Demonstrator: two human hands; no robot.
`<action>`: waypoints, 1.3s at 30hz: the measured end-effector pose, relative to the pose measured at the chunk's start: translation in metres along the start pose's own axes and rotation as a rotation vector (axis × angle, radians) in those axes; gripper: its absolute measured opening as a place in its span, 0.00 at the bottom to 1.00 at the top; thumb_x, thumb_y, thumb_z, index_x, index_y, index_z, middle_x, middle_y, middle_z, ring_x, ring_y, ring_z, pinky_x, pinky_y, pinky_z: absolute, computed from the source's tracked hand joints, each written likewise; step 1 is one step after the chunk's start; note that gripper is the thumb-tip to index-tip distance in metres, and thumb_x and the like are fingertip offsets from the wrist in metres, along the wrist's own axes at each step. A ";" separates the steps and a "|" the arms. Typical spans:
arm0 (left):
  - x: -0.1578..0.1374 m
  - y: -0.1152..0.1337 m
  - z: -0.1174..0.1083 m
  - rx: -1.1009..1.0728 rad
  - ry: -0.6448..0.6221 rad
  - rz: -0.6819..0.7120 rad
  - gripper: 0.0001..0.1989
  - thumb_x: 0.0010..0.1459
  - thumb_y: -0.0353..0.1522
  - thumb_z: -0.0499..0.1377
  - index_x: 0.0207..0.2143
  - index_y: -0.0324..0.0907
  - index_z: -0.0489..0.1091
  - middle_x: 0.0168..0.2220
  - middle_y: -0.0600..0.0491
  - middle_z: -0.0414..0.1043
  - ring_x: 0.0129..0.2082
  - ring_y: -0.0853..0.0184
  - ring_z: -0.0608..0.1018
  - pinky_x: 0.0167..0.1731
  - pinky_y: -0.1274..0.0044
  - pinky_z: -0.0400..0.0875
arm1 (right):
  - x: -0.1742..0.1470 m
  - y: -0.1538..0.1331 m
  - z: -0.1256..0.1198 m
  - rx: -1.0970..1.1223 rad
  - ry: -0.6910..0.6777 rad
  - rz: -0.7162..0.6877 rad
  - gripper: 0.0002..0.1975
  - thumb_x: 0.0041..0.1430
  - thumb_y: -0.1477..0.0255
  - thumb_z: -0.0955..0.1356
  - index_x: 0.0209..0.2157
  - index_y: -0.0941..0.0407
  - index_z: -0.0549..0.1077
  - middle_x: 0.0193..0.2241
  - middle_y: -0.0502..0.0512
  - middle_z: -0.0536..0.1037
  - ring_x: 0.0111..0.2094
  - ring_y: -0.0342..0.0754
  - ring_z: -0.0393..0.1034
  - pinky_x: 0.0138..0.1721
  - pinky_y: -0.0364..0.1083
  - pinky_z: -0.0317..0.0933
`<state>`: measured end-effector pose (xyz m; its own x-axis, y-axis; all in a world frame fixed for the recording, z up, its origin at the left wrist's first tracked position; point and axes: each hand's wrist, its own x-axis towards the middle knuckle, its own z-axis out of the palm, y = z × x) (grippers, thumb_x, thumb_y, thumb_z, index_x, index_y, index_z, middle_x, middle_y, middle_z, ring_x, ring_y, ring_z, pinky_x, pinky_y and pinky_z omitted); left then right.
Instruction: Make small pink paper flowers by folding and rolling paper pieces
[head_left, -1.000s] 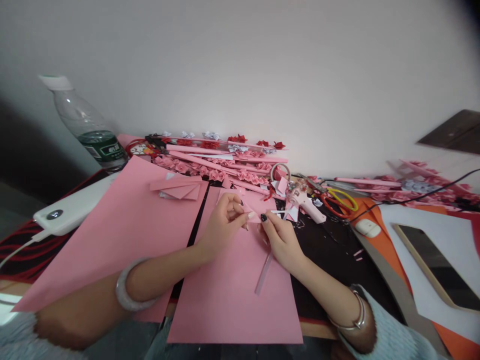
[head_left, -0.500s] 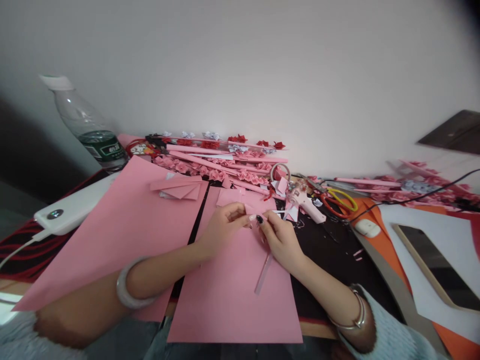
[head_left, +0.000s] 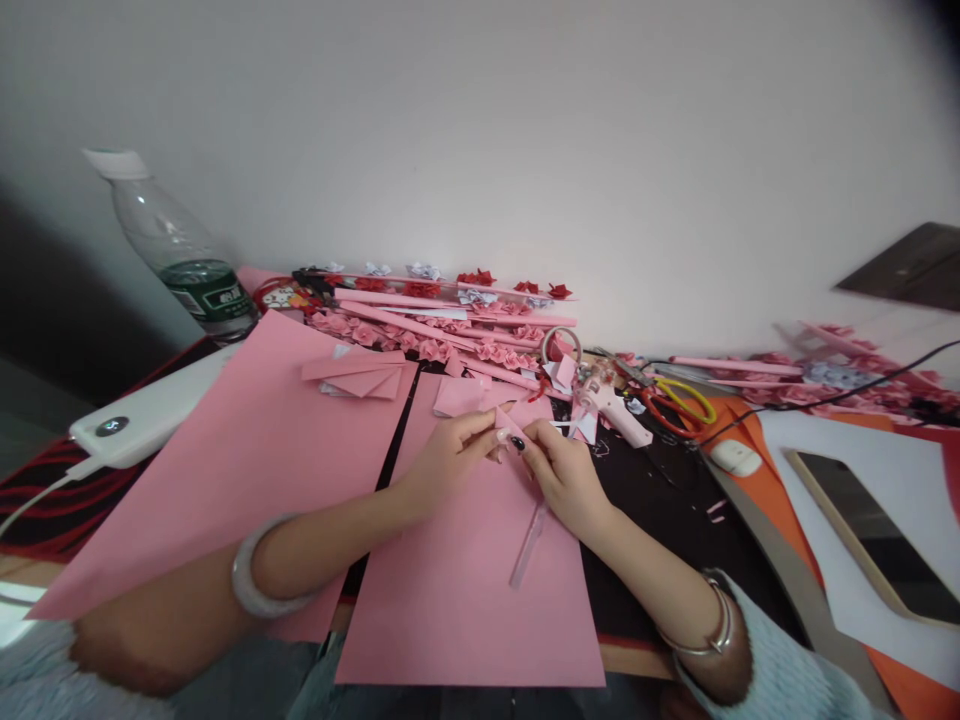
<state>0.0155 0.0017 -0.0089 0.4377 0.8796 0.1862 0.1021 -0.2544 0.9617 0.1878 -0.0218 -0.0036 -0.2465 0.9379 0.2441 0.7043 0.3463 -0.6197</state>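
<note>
From my seat, both hands meet over the middle of the bench, fingertips pinching one small pink paper piece (head_left: 510, 425) between them. My left hand (head_left: 450, 460) grips it from the nine o'clock side with thumb and forefinger closed on its edge; my right hand (head_left: 566, 475) closes on it from three o'clock, its dark-nailed thumb pressed against the fold. I judge the two-sided pinch is there to keep a crease tight while the paper is worked, since so small a piece would spring open if held from one side only.

The piece is the same pale pink as the large pink sheet (head_left: 465, 590) lying flat under my hands, which seems to serve as a work mat. It looks folded into a small pointed shape, though the fingers hide most of it. A narrow pink strip (head_left: 529, 545) trails from below my right hand towards six o'clock; I cannot tell whether it is joined to the piece.

At twelve o'clock, a heap of pink rods and paper roses (head_left: 442, 325) lies against the wall. The glue gun (head_left: 611, 405) and scissors (head_left: 679, 400) sit at two o'clock, within easy reach. A water bottle (head_left: 176, 250) stands at ten o'clock.
</note>
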 end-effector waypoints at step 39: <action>0.001 -0.002 -0.003 -0.001 -0.041 0.053 0.08 0.57 0.32 0.54 0.34 0.37 0.71 0.32 0.52 0.67 0.28 0.71 0.72 0.30 0.78 0.70 | 0.000 -0.004 0.003 0.663 0.048 0.108 0.06 0.57 0.70 0.64 0.29 0.58 0.66 0.21 0.50 0.74 0.19 0.41 0.68 0.21 0.41 0.63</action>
<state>0.0128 0.0041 -0.0096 0.4789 0.8475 0.2287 0.0767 -0.3000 0.9509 0.1829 -0.0232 -0.0035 -0.1568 0.9713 0.1786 0.1616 0.2037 -0.9656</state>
